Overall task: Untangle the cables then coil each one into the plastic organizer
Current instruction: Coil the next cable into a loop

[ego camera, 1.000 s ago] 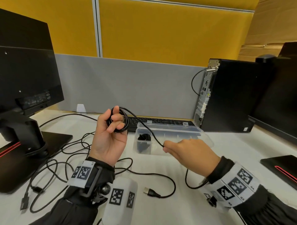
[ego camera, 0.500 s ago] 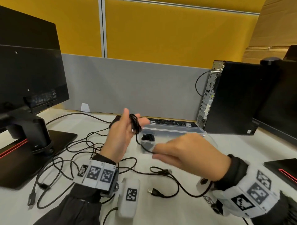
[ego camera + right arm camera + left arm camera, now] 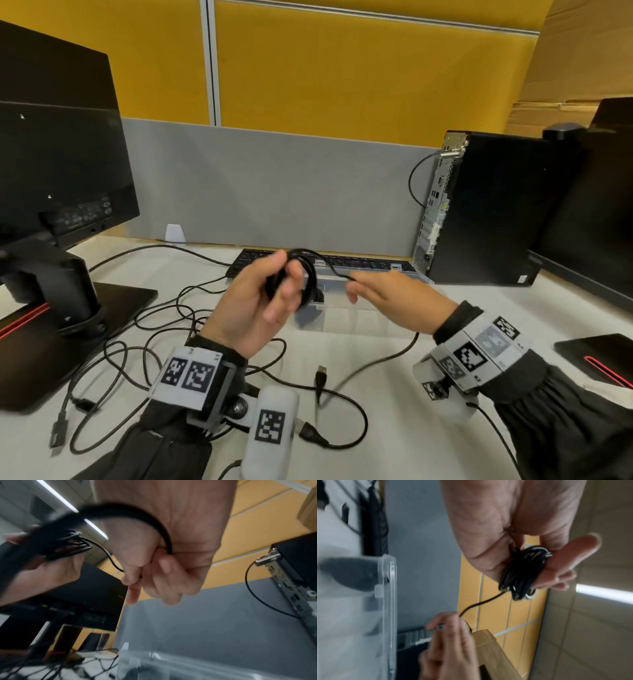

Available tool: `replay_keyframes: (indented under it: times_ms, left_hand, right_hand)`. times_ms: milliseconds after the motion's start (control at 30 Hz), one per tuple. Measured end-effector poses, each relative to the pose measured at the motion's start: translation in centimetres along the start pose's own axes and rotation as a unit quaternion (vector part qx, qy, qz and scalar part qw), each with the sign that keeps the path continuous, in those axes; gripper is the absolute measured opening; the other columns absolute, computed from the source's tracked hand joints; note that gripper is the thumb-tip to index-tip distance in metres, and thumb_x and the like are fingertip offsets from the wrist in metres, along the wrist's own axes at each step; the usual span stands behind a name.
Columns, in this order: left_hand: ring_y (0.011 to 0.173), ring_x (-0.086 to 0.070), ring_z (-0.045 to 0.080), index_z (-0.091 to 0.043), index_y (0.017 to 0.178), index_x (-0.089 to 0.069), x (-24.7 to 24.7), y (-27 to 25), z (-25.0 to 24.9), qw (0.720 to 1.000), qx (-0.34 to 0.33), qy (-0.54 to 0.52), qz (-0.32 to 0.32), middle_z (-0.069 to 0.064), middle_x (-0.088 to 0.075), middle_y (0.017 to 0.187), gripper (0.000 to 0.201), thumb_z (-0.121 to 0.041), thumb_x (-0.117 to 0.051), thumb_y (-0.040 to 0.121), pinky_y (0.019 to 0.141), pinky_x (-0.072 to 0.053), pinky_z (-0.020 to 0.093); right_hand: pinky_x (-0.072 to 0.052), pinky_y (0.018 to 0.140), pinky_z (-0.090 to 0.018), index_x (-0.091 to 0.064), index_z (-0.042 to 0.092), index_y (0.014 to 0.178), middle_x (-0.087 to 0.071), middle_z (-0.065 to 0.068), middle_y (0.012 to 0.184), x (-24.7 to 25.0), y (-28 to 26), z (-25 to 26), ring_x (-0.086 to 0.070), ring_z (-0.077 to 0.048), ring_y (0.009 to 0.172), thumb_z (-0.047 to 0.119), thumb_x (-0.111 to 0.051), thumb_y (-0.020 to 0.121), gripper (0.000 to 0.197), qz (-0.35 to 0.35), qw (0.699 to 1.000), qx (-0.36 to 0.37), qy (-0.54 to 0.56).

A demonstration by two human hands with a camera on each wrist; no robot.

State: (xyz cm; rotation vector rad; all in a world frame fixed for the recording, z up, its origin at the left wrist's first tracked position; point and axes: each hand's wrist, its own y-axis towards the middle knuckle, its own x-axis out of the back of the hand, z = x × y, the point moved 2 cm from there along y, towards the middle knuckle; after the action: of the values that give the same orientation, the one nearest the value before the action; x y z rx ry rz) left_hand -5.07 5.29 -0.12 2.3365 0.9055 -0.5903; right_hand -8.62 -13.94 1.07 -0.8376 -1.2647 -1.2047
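- Left hand (image 3: pixel 255 305) is up off the desk with a black coil (image 3: pixel 301 277) wound round its fingers (image 3: pixel 570 561); thumb pressed on top, so the loops are pinched in place.
- From the left wrist view the coil (image 3: pixel 524 573) sits tight across the fingers, several turns thick.
- One strand leaves the coil and runs a short way right to the right hand (image 3: pixel 394 298), which pinches it between thumb and forefinger, other fingers curled in loosely.
- Right wrist view: the cable (image 3: pixel 109 555) goes into that pinch, then comes out the back of the fist (image 3: pixel 164 563) and arcs over the palm.
- Past the right hand, the slack (image 3: pixel 380 359) drops to the desk (image 3: pixel 394 428) under the wrist and trails back toward the person.
- Just behind and below both grips: the clear organizer (image 3: pixel 359 308), lid open, with something dark in the left-end compartment, right under the coil. Looks like a coiled cable, but it's blurry.
- Below and left of the left hand: a loose tangle (image 3: pixel 144 342) of black cables on the desk, plus a USB plug (image 3: pixel 321 375) lying near the left wrist.
- Keyboard (image 3: pixel 342 262) is just beyond the organizer.
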Motion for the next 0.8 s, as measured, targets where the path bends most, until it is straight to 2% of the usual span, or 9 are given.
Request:
replay_keyframes:
  times_ms: [100, 200, 367, 467, 533, 600, 667, 733, 800]
  left_hand:
    - [0.035, -0.042, 0.003, -0.009, 0.066, -0.073, 0.5, 0.6, -0.7, 0.986, -0.092, -0.106, -0.093, -0.005, -0.055, 0.053, 0.02, -0.029, -0.068, 0.071, 0.048, -0.045, 0.012]
    - [0.047, -0.049, 0.003, -0.004, 0.083, -0.072, 1.4, 1.2, -0.8, 0.969, -0.133, -0.1, -0.185, -0.001, -0.062, 0.065, 0.037, -0.023, -0.043, 0.095, 0.057, -0.048, 0.012]
    - [0.091, -0.068, 0.013, -0.001, 0.107, -0.06, 1.3, 1.5, 0.3, 0.976, -0.114, 0.078, -0.17, 0.008, -0.072, 0.091, 0.043, -0.031, -0.03, 0.1, 0.081, -0.051, 0.019]
    - [0.11, -0.061, 0.015, -0.017, 0.084, -0.074, 1.3, 1.4, 1.0, 0.956, -0.049, 0.244, -0.157, 0.009, -0.073, 0.097, 0.058, -0.055, -0.029, 0.086, 0.098, -0.043, 0.028]
    - [0.098, -0.063, 0.001, -0.02, 0.081, -0.071, 1.2, 1.3, 1.1, 0.922, -0.003, 0.36, -0.144, -0.003, -0.075, 0.085, 0.06, -0.061, -0.029, 0.078, 0.098, -0.04, 0.025]
    - [0.073, -0.061, -0.012, -0.014, 0.083, -0.07, 0.7, 0.9, 1.1, 0.886, 0.041, 0.451, -0.101, -0.014, -0.071, 0.067, 0.062, -0.06, -0.03, 0.081, 0.079, -0.041, 0.011]
    - [0.062, -0.059, -0.001, -0.002, 0.085, -0.068, 0.6, 0.5, 1.3, 0.873, 0.043, 0.484, -0.035, -0.004, -0.065, 0.056, 0.063, -0.061, -0.046, 0.082, 0.064, -0.041, 0.008]
    - [0.058, -0.055, 0.01, -0.002, 0.077, -0.064, 0.4, 0.2, 1.2, 0.873, 0.033, 0.486, 0.005, -0.001, -0.058, 0.05, 0.051, -0.052, -0.059, 0.082, 0.064, -0.044, 0.013]
    - [0.052, -0.051, 0.012, -0.005, 0.071, -0.061, 0.3, 0.1, 0.9, 0.888, 0.037, 0.458, 0.018, -0.002, -0.054, 0.045, 0.036, -0.038, -0.056, 0.083, 0.063, -0.046, 0.016]
  right_hand:
    - [-0.036, 0.059, -0.026, -0.049, 0.024, 0.093, -0.043, 0.008, 0.066, -1.5, -0.6, 0.3, -0.041, -0.007, 0.06, 0.039, -0.024, 0.101, 0.031, 0.083, 0.996, -0.007, -0.036]
    - [-0.037, 0.062, -0.026, -0.05, 0.023, 0.098, -0.049, 0.006, 0.074, -2.3, -1.3, 1.9, -0.05, -0.015, 0.07, 0.041, -0.023, 0.101, 0.032, 0.111, 0.99, 0.027, -0.088]
    - [-0.033, 0.063, -0.028, -0.05, 0.021, 0.106, -0.059, 0.001, 0.092, -2.3, -1.9, 5.3, -0.059, -0.022, 0.084, 0.041, -0.025, 0.101, 0.033, 0.07, 0.978, 0.121, -0.155]
    - [-0.031, 0.054, -0.027, -0.048, 0.024, 0.109, -0.064, 0.0, 0.098, -1.5, -1.8, 5.9, -0.061, -0.024, 0.087, 0.043, -0.023, 0.101, 0.032, 0.0, 0.973, 0.146, -0.178]
    - [-0.027, 0.048, -0.023, -0.046, 0.03, 0.117, -0.065, 0.002, 0.097, -0.3, -1.7, 5.6, -0.061, -0.024, 0.085, 0.043, -0.026, 0.1, 0.029, -0.048, 0.975, 0.129, -0.173]
    - [-0.038, 0.053, -0.031, -0.047, 0.034, 0.112, -0.065, 0.003, 0.091, 1.2, -1.6, 5.0, -0.06, -0.023, 0.082, 0.044, -0.03, 0.099, 0.024, -0.102, 0.977, 0.109, -0.152]
    - [-0.041, 0.058, -0.034, -0.051, 0.029, 0.099, -0.061, 0.005, 0.08, 2.4, -1.5, 4.1, -0.055, -0.021, 0.075, 0.047, -0.03, 0.098, 0.027, -0.128, 0.981, 0.082, -0.119]
    - [-0.034, 0.054, -0.029, -0.052, 0.028, 0.09, -0.049, 0.009, 0.065, 2.7, -1.3, 3.2, -0.044, -0.015, 0.066, 0.049, -0.032, 0.096, 0.03, -0.134, 0.986, 0.049, -0.089]
    - [-0.031, 0.054, -0.029, -0.053, 0.027, 0.086, -0.042, 0.012, 0.06, 2.5, -1.1, 2.2, -0.04, -0.012, 0.061, 0.048, -0.033, 0.096, 0.031, -0.128, 0.989, 0.036, -0.073]
